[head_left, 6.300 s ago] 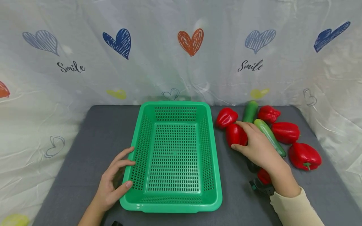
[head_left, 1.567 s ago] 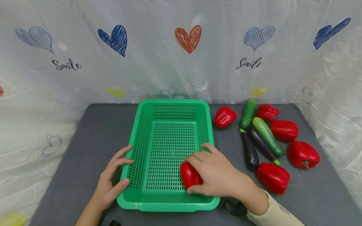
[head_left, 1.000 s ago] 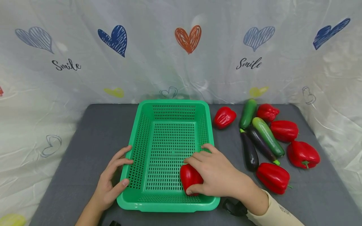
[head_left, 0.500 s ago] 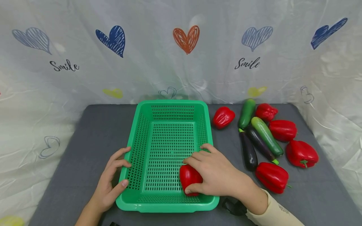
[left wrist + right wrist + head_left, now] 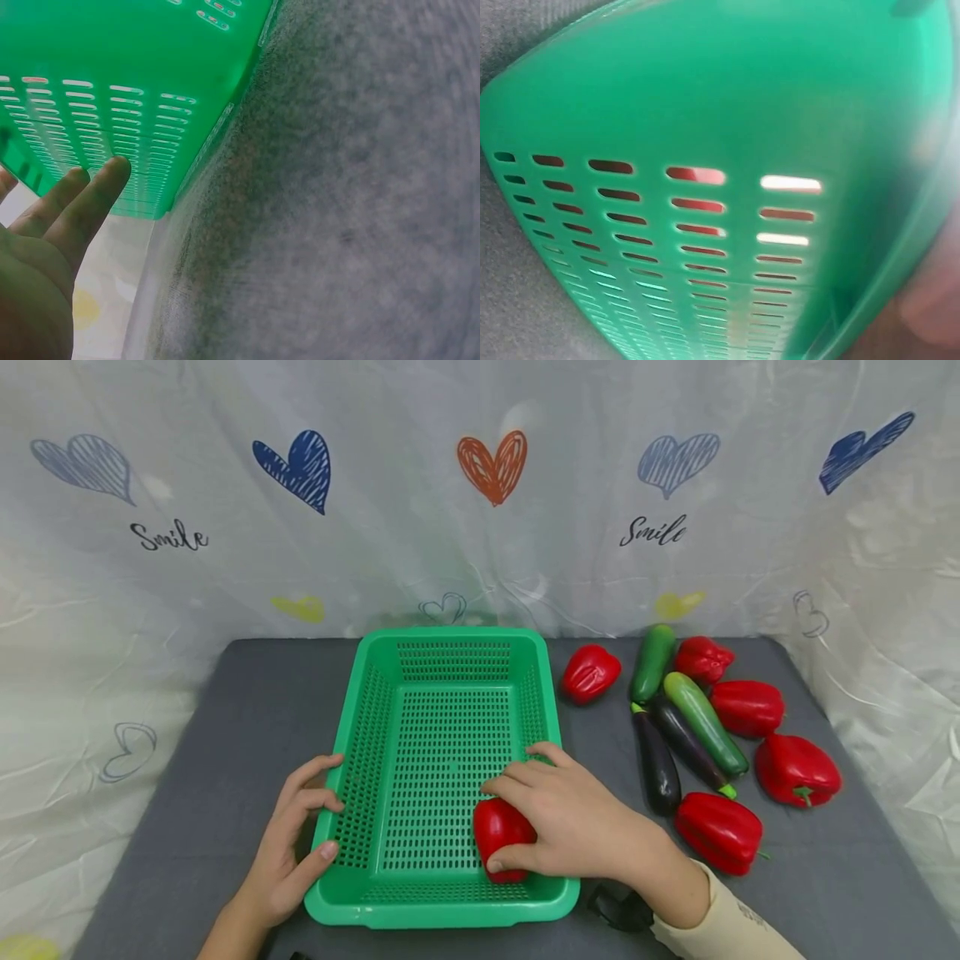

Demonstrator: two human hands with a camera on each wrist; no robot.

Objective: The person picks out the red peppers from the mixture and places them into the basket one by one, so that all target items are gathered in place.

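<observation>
In the head view my right hand point(image 5: 573, 822) holds a red bell pepper point(image 5: 501, 839) inside the green basket point(image 5: 442, 917), at its near right corner. Thumb and fingers lie around the pepper, and the hand covers its right side. My left hand point(image 5: 288, 843) is at the basket's left side, thumb and fingertips at the rim. Its fairly straight fingers point(image 5: 94, 210) touch the outer perforated wall point(image 5: 127, 127) in the left wrist view. Mostly the basket's outer wall point(image 5: 705, 97) fills the right wrist view, with red showing through its slots.
Right of the basket lie several red bell peppers point(image 5: 720, 832), two dark eggplants point(image 5: 658, 764) and two green cucumber-like vegetables point(image 5: 707, 724). One red pepper point(image 5: 591, 674) sits apart, near the basket's far right corner. A hanging patterned cloth point(image 5: 420, 552) stands behind the grey table point(image 5: 187, 827).
Six seconds ago my right hand was on a pepper right of the basket; it has carried that pepper left into the basket. During the last second both hands stay in place.
</observation>
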